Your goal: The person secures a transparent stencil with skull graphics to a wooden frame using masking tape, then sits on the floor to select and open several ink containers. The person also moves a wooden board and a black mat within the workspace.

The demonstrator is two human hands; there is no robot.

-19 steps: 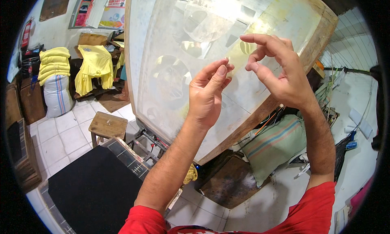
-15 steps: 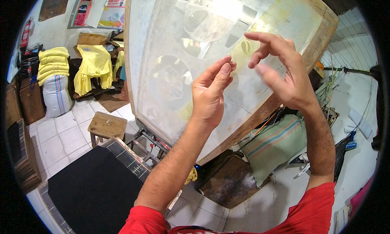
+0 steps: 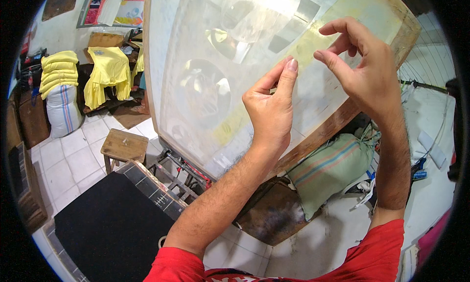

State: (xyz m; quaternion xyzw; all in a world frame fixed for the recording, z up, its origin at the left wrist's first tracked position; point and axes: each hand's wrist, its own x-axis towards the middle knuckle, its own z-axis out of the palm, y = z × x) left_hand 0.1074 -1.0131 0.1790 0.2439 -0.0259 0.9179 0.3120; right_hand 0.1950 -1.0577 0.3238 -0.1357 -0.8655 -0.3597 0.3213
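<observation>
"White floor tiles (image 3: 68,167) spread off to the left, with a wooden stool (image 3: 125,142) on them and a yellow shirt (image 3: 107,71) draped behind it. What is straight ahead of the person?"

"One large framed screen (image 3: 245,76), tilted, with pale, partly see-through mesh (image 3: 166,81). Its right wooden edge (image 3: 338,116) slants from the lower middle towards the upper right."

"So which way does its long axis go?"

"I can't be sure; the top runs out of view."

"And the left hand (image 3: 269,108)?"

"Thumb and forefinger are pressed together at the tips, pointing up. Whether something thin is pinched there, I can't tell."

"How about the right hand (image 3: 374,81)?"

"Beside it, to the right and a bit higher. Fingers curved, thumb apart from the forefinger, nothing visible in the gap."

"Which of them is nearer the screen?"

"Across the view, the left fingertips lie closer to its middle, the right hand closer to the wooden edge. Depth is hard to judge, so I can't say that either touches it."

"Anything lower down?"

"Black cloth (image 3: 110,228) flat on a board (image 3: 147,186) at lower left, and a greenish striped sack (image 3: 325,172) below the right hand."
</observation>
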